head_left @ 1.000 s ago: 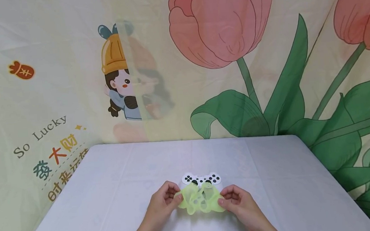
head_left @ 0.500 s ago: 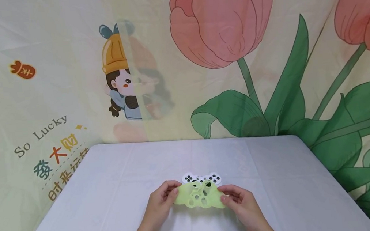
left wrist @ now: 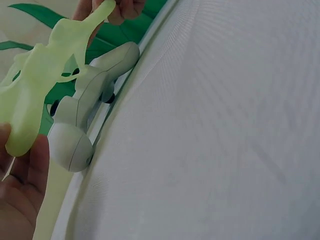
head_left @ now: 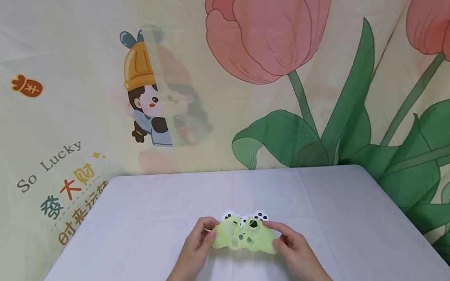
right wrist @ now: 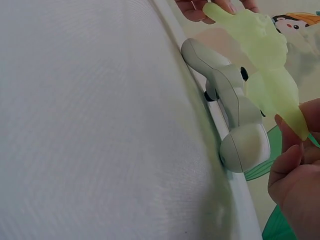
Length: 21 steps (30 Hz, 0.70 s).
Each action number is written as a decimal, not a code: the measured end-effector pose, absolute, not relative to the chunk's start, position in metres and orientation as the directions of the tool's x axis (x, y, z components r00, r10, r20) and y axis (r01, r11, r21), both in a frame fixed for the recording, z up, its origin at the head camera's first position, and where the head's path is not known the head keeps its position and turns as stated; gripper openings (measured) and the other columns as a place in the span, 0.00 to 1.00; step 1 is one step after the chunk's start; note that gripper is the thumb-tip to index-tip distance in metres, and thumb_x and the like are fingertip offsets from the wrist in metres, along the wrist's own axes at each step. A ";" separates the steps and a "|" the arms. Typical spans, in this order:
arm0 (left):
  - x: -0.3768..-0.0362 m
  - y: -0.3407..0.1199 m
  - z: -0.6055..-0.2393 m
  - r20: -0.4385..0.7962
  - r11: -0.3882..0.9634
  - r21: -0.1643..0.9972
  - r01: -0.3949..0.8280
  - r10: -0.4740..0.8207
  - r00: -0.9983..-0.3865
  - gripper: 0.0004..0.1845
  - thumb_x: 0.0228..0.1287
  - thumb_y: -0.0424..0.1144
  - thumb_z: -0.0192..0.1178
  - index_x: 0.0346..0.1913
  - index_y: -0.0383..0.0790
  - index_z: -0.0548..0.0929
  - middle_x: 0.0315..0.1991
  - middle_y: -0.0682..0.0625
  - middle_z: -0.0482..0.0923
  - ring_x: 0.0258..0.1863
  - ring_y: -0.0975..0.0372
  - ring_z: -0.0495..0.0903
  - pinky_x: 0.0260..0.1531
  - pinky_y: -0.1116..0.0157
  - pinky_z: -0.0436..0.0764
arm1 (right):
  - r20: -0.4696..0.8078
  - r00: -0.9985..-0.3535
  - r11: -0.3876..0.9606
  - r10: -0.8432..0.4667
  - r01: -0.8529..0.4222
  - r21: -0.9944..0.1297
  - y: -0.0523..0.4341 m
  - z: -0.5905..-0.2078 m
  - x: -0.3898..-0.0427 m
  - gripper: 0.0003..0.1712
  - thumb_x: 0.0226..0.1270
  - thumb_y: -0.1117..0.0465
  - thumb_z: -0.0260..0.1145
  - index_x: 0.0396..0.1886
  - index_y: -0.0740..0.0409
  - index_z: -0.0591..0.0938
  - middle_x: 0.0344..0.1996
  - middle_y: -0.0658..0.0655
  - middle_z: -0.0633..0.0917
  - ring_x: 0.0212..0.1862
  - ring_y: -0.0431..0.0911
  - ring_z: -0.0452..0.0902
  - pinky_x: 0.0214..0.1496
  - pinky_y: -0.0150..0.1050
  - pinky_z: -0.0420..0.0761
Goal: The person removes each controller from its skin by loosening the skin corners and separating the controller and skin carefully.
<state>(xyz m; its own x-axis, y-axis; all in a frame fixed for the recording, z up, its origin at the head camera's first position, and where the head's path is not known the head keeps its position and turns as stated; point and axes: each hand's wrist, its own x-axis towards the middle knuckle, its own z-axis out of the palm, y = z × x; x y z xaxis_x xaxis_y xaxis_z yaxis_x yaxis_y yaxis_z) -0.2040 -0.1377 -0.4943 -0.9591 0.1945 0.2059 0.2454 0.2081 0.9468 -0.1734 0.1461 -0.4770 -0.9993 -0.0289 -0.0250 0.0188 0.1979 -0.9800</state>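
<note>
A pale yellow-green silicone controller cover is stretched between the two hands, held above the table and spread out. Its left end is pinched by the left hand, thumb on the near side. At the other end, the right hand grips it between thumb and fingers. Just behind the cover lies a white game controller with black buttons, partly hidden by it in the head view. Both wrist views show the controller resting on the table, apart from the cover in the hands.
A white cloth covers the table. Behind it hangs a patterned backdrop with tulips, a cartoon figure and lettering.
The cover has gone from crumpled to spread flatter, its button holes more visible. Both hands have risen slightly, and the cover hides more of the controller.
</note>
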 end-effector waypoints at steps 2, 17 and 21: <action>-0.204 -0.138 -0.495 0.220 0.214 0.940 0.267 0.220 -0.950 0.11 0.81 0.34 0.57 0.60 0.49 0.78 0.50 0.46 0.77 0.44 0.61 0.80 0.47 0.68 0.81 | -0.029 -0.999 0.207 -0.029 0.023 -0.978 0.146 -0.476 -0.174 0.27 0.69 0.72 0.66 0.65 0.48 0.85 0.29 0.55 0.75 0.31 0.42 0.68 0.31 0.31 0.70; -0.205 -0.142 -0.496 0.045 0.339 0.931 0.132 0.255 -0.966 0.15 0.75 0.46 0.67 0.57 0.48 0.80 0.41 0.50 0.75 0.24 0.69 0.73 0.27 0.72 0.74 | -0.144 -0.986 0.251 -0.090 0.117 -0.961 0.146 -0.487 -0.179 0.28 0.73 0.62 0.71 0.69 0.65 0.78 0.37 0.53 0.85 0.34 0.45 0.76 0.32 0.33 0.78; -0.204 -0.142 -0.494 0.080 0.357 0.919 0.170 0.255 -0.964 0.15 0.73 0.44 0.68 0.58 0.48 0.83 0.39 0.52 0.78 0.29 0.68 0.78 0.32 0.71 0.78 | -0.148 -0.985 0.269 -0.092 0.119 -0.956 0.147 -0.484 -0.179 0.29 0.71 0.64 0.71 0.70 0.65 0.78 0.38 0.55 0.84 0.38 0.47 0.77 0.35 0.33 0.79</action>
<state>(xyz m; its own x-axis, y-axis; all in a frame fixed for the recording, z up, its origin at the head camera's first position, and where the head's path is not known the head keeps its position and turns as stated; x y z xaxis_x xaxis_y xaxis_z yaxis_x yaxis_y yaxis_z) -0.2043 -0.1423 -0.4943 -0.9638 0.2546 0.0797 0.1702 0.3567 0.9186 -0.1789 0.1467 -0.4840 -0.9847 -0.0918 -0.1480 0.1186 0.2687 -0.9559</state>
